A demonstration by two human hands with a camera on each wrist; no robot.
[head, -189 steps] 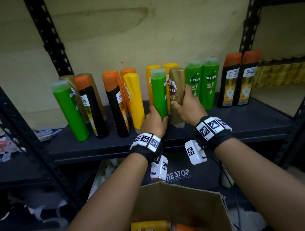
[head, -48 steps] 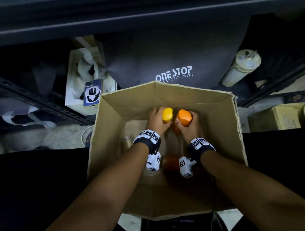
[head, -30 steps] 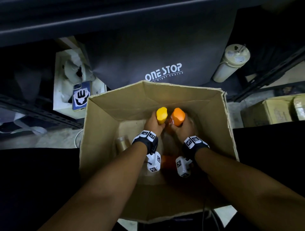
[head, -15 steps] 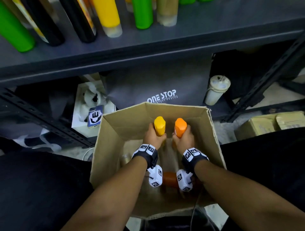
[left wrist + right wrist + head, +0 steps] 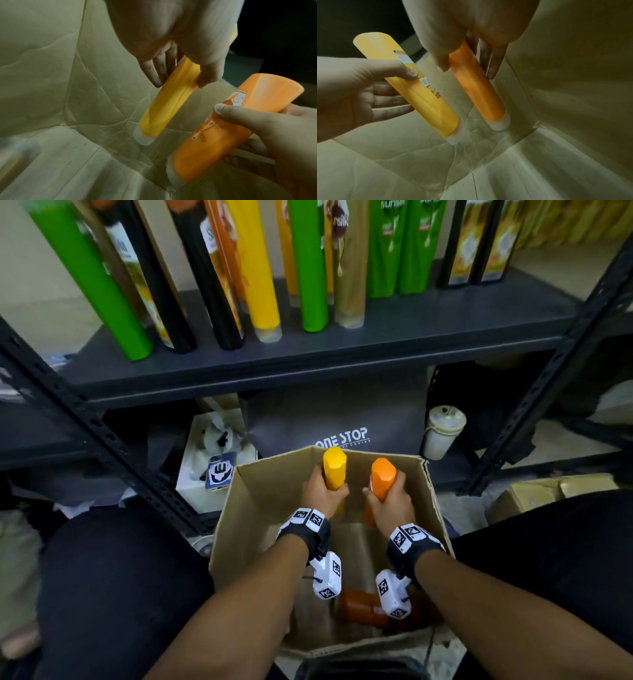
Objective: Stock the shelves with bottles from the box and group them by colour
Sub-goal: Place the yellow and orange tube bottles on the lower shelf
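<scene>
My left hand grips a yellow bottle and my right hand grips an orange bottle, both cap-down and raised inside the open cardboard box. In the left wrist view the yellow bottle hangs clear of the box floor, with the orange bottle beside it. The right wrist view shows the orange bottle and the yellow bottle side by side. Another orange bottle lies on the box floor. On the dark shelf above stand green, black, yellow, orange and gold bottles.
A grey "ONE STOP" bag, a white tumbler and a white box with a phone sit under the shelf. Black perforated uprights flank the box. Small cartons lie at right.
Both hands have lifted the yellow and orange bottles higher in the box. My head has tilted up, so the shelf with its row of bottles has come into view.
</scene>
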